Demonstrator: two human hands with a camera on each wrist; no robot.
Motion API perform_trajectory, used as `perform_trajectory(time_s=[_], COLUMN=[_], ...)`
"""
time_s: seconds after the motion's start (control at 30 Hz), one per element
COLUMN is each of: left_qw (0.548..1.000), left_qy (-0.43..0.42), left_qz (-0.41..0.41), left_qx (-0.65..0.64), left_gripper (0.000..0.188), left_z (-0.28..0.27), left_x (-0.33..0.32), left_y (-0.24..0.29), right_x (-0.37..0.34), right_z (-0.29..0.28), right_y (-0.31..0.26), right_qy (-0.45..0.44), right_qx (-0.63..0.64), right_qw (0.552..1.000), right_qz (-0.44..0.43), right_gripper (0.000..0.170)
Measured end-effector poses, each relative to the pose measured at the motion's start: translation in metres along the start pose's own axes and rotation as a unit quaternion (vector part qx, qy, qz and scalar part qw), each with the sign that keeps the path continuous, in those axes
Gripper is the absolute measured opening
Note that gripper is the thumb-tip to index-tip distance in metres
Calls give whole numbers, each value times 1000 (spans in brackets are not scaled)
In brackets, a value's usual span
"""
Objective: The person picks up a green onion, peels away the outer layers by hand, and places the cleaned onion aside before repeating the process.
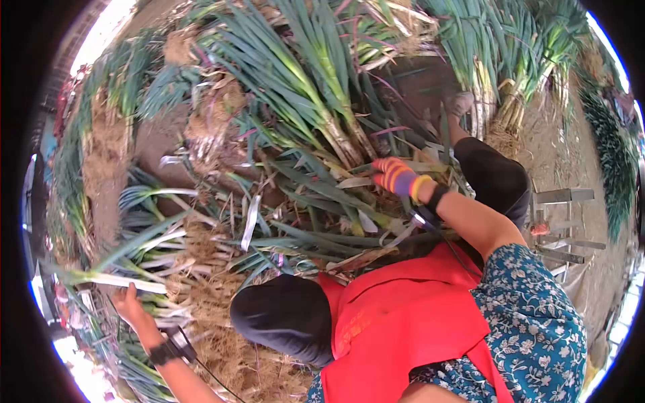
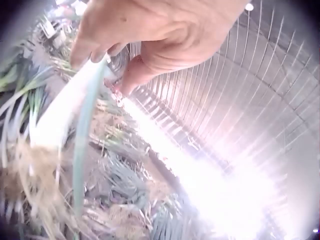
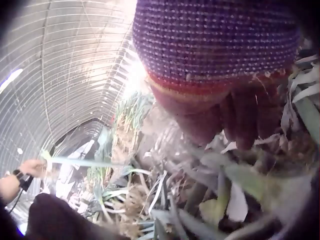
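Observation:
My bare left hand [image 1: 136,310] is out at the far left and pinches a leek [image 1: 127,281] by its white stem. In the left wrist view the leek's white shank [image 2: 62,112] hangs from my fingertips, roots downward, with a thin green leaf [image 2: 82,145] beside it. My right hand [image 1: 402,180], in a striped purple, orange and yellow glove, is over a heap of leek leaves [image 1: 302,181]. Seen from the right wrist, its fingers [image 3: 245,120] hang loosely, close over the leaves, with nothing in them.
Trimmed leeks [image 1: 161,248] with brown roots [image 1: 208,269] lie in a pile at the left. Leafy leek bundles [image 1: 295,67] rest ahead, and more [image 1: 480,87] stand at the upper right. My knee [image 1: 282,319] is between the piles. A metal stool [image 1: 564,195] is at the right.

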State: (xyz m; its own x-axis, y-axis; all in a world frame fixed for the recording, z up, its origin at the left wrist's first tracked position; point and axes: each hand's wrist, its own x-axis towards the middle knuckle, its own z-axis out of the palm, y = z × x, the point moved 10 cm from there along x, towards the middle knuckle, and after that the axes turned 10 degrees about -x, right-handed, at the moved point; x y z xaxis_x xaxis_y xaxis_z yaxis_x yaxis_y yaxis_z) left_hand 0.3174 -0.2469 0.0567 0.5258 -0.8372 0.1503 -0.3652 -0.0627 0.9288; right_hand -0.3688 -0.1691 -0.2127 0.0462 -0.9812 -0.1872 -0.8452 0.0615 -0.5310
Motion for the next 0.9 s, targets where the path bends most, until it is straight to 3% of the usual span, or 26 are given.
perform_trajectory(time_s=[0.03,0.1,0.13,0.17,0.23,0.27,0.3,0.37,0.43,0.5,0.57,0.63,0.7,0.77,0.83,0.9], left_qw=[999,980,959,931,899,858,836,803,805,806,806,810,812,821,831,828], left_qy=[29,-190,-270,-358,-375,-437,-452,-459,-444,-443,-445,-453,-453,-438,-415,-374], left_qz=[12,-55,-72,-56,-207,-237,-270,-336,-348,-346,-340,-306,-294,-272,-257,-272], left_qx=[-26,-26,-54,-51,-94,-130,-155,-177,-184,-184,-190,-212,-220,-245,-267,-318], left_gripper=[39,26,19,15,17,18,18,21,19,20,21,21,22,27,35,42], left_z=[16,142,197,246,302,330,345,371,390,405,417,428,435,440,442,439], left_x=[-22,-112,-151,-189,-245,-268,-283,-301,-302,-300,-298,-300,-304,-304,-305,-306], left_y=[0,43,55,71,60,57,42,23,8,9,13,26,34,40,50,60], right_x=[18,46,58,72,97,107,115,129,130,123,121,104,72,35,-4,-39], right_z=[5,7,7,11,34,37,51,77,106,91,66,57,17,-16,-39,-19], right_y=[22,51,68,74,105,113,128,144,150,135,99,67,12,-21,-46,-51], right_qy=[17,12,14,13,-36,45,43,-30,-104,-90,11,40,15,17,3,42], right_qx=[-15,-33,-52,-52,-42,-52,-65,-5,19,34,219,422,589,567,501,525], right_qw=[1000,997,991,990,975,979,973,966,953,957,954,893,793,810,855,845], right_qz=[2,68,125,127,213,194,217,255,285,273,206,152,152,149,133,95], right_gripper=[40,44,49,49,55,52,60,66,69,66,60,47,26,31,31,34])
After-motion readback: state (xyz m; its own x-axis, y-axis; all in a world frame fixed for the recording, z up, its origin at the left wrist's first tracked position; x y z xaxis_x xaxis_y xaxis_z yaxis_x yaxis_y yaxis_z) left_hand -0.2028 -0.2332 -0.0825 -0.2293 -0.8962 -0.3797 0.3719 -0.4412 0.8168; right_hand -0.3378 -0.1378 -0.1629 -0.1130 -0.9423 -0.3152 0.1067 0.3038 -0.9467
